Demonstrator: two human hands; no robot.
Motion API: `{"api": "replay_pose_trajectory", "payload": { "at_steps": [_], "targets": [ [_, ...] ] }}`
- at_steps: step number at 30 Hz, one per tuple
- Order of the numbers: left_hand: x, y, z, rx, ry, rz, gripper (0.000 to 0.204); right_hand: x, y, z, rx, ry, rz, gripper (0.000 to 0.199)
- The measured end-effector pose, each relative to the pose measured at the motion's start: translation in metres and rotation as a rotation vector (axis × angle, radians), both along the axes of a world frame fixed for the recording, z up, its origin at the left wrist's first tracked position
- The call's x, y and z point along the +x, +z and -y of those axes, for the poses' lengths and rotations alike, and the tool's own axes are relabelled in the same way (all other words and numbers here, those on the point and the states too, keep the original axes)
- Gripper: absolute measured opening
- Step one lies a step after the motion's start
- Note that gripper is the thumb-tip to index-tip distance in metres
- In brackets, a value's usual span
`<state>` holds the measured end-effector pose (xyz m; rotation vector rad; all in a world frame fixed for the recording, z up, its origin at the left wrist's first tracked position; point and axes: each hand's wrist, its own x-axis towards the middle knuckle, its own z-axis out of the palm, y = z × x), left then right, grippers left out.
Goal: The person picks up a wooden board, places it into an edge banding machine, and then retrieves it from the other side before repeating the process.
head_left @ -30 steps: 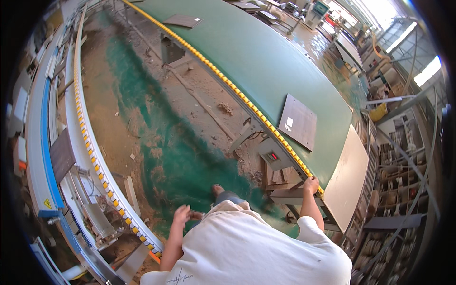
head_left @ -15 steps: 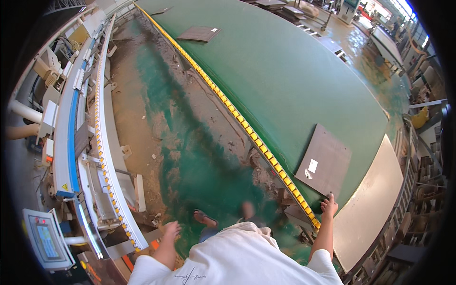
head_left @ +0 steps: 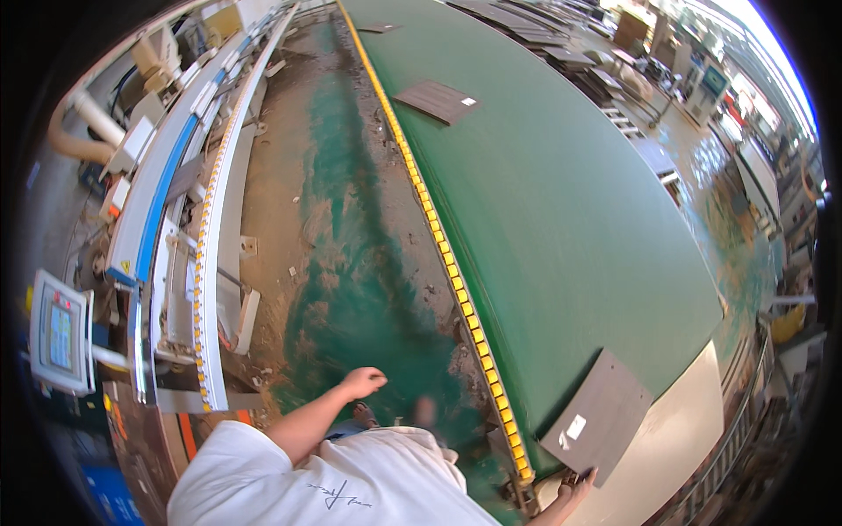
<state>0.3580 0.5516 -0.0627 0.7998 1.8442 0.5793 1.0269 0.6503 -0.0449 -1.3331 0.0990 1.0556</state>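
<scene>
Grey panel (head_left: 596,419) at five o'clock is touched by the right hand (head_left: 574,493), grip unclear; left hand (head_left: 362,382) hangs loosely curled, empty — a firmer hold seems needed next.

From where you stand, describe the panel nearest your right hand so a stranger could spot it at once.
Start at the wide green table with the yellow-studded edge. At its near end, by the right hand, lies a dark grey square panel partly overhanging a pale board. Unlike the other dark panel far up the table, this one sits at the near corner.
</scene>
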Motion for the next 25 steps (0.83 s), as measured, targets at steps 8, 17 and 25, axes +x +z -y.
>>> {"api": "replay_pose_trajectory", "payload": {
  "at_steps": [8,17,25],
  "targets": [
    [-0.069,-0.018,0.1,-0.269,0.517,0.172,0.029,-0.054,0.069,-0.095,0.536,0.411,-0.139,0.035],
    [-0.181,0.141,0.116,0.535,0.497,0.081,0.037,-0.405,0.19,-0.088,0.46,1.314,0.069,0.05],
    [-0.29,0.177,0.334,0.749,1.22,0.028,0.048,-0.822,0.224,0.099,0.632,2.217,-0.044,0.028]
  ]
}}
